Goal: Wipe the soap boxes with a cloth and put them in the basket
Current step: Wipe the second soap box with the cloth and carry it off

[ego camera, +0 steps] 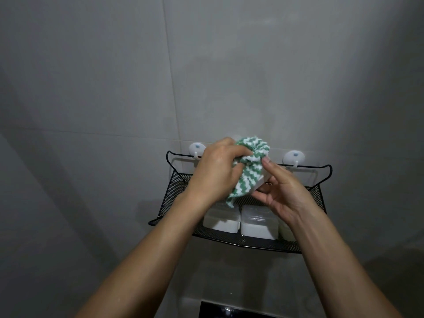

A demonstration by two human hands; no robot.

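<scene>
My left hand point(215, 171) grips a green-and-white zigzag cloth point(249, 167) and presses it over a clear soap box point(261, 183), of which only a small corner shows. My right hand point(278, 191) holds that box from below and from the right, thumb on its side. Both hands are above a black mesh basket point(241, 241) that hangs on the wall. Inside the basket lie translucent soap boxes with white soap: one at the left point(221, 220), one in the middle point(259, 224), and a third point(286, 232) mostly hidden behind my right wrist.
The basket hangs on two white suction hooks point(196, 149) point(294, 157) fixed to a grey tiled wall point(229, 65). A dark shiny fixture point(220, 309) shows at the bottom edge below the basket.
</scene>
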